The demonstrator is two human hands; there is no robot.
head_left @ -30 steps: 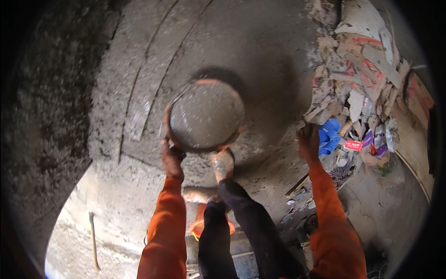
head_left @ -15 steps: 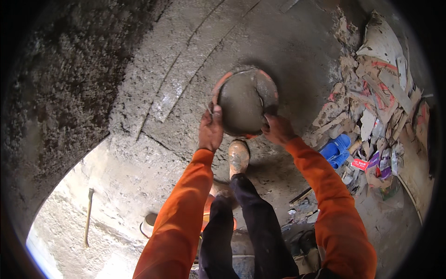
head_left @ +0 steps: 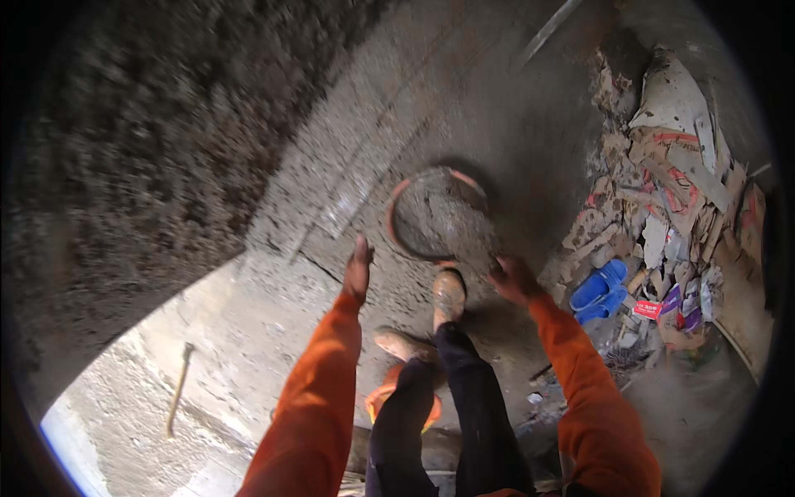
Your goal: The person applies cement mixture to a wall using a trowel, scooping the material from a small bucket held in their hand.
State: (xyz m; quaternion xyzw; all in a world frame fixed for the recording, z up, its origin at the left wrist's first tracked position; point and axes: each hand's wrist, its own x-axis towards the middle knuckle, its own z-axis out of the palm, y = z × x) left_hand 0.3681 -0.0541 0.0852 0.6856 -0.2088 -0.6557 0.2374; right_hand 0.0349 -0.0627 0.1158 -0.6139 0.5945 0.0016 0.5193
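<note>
A round pan (head_left: 437,217) of grey mortar is gripped at its near right rim by the right hand (head_left: 512,277). The left hand (head_left: 358,267) is held open, just left of the pan.

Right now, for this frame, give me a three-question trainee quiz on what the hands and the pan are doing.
1. True or false: both hands grip the round pan of grey mix.
2. Which hand is at the pan's rim? A) left hand B) right hand C) neither
3. What blue items lie to the right of the pan, beside the torn paper bags?

Key
1. False: the left hand is open and apart from it.
2. B
3. A pair of blue sandals.
</note>
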